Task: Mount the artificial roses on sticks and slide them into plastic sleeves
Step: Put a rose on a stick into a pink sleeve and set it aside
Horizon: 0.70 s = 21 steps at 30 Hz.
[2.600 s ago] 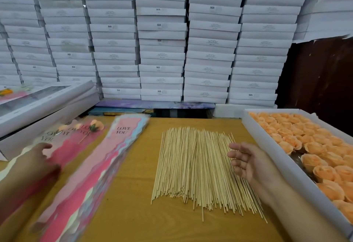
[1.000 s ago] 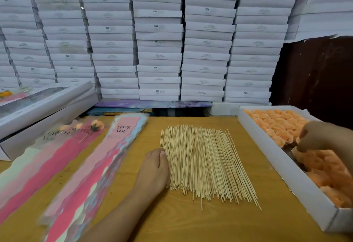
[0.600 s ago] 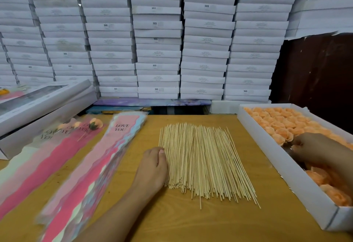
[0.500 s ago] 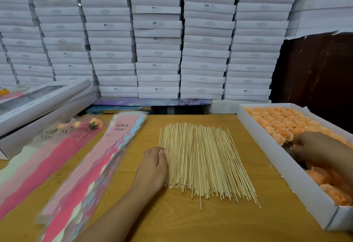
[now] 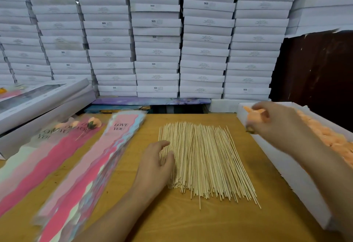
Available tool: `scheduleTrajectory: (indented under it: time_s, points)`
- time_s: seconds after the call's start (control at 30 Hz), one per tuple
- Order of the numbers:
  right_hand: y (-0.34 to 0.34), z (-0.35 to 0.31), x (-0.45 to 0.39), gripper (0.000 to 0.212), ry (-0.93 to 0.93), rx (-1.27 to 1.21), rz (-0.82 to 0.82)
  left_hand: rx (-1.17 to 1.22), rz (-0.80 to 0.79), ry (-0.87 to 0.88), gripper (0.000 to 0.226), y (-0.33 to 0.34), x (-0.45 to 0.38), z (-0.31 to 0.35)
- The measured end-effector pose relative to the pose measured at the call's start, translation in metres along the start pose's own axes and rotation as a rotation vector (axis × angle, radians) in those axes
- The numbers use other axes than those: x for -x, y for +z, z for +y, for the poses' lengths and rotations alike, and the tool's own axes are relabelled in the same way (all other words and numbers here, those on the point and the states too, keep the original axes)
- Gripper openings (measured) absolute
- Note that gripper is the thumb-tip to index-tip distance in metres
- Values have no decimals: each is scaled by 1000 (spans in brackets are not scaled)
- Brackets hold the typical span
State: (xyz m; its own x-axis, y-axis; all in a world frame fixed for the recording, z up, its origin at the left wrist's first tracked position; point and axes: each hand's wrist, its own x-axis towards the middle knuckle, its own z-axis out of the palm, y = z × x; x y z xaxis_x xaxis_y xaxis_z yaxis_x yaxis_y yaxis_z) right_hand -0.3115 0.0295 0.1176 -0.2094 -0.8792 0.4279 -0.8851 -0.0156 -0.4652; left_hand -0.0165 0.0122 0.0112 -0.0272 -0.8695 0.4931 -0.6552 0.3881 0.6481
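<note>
While the right hand is motion-blurred, it's pinching a peach rose over the box rim; left hand fingertips rest, loosely curled, on the sticks, pinch unclear.

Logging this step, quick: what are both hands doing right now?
Left hand: fingers on the bamboo sticks, picking at them; grip unclear.
Right hand: holding a peach artificial rose above the white box.
</note>
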Motion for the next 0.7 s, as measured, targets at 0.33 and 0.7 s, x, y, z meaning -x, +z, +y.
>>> scheduleTrajectory:
  time_s: [0.33,0.7]
  points:
    - [85,-74,57,47,-208,-171,-291,179,-256,67,52,-4,12,13]
    - [106,-77,73,54,-112,-367,-293,213,-305,160,65,-2,13,20]
